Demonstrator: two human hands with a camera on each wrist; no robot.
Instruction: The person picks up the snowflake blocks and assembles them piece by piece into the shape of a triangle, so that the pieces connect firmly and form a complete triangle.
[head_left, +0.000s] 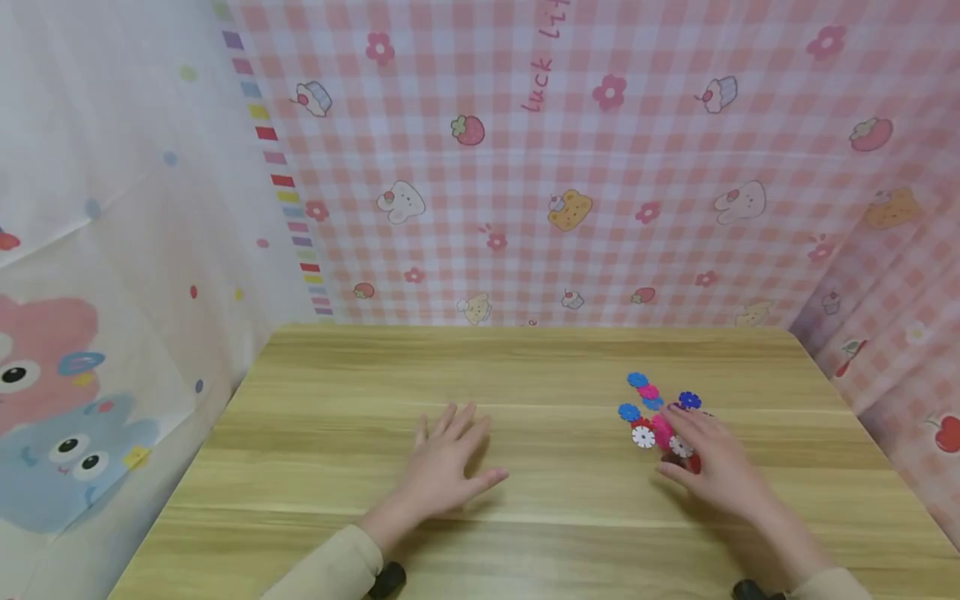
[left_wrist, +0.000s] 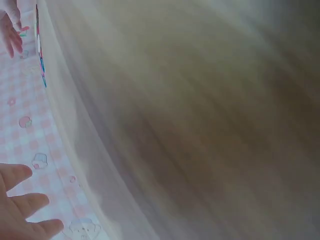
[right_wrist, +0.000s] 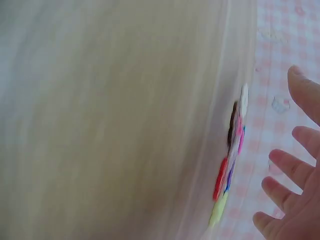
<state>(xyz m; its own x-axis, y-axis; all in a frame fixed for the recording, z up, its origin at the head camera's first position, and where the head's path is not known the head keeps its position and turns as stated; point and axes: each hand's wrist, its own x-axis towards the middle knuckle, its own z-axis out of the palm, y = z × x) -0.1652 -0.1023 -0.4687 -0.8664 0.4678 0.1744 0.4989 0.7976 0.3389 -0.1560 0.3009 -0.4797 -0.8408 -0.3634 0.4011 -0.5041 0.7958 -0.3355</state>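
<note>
Several plastic snowflake discs lie in a loose group on the right half of the table, among them a white disc [head_left: 642, 437], a light blue disc [head_left: 628, 412] and a dark blue disc [head_left: 690, 400]. My right hand [head_left: 716, 467] is over the near right side of this group and hides part of it. In the right wrist view its fingers [right_wrist: 290, 167] are spread and apart from the discs, such as the red disc [right_wrist: 219, 179]. My left hand [head_left: 444, 467] is above the middle of the table, fingers spread, holding nothing.
The wooden table [head_left: 525, 367] ends at a pink checked cloth [head_left: 510, 167] behind it. A white patterned cloth [head_left: 150, 233] hangs at the left, and more checked cloth hangs on the right. A black strap piece [head_left: 387, 580] shows under the left wrist.
</note>
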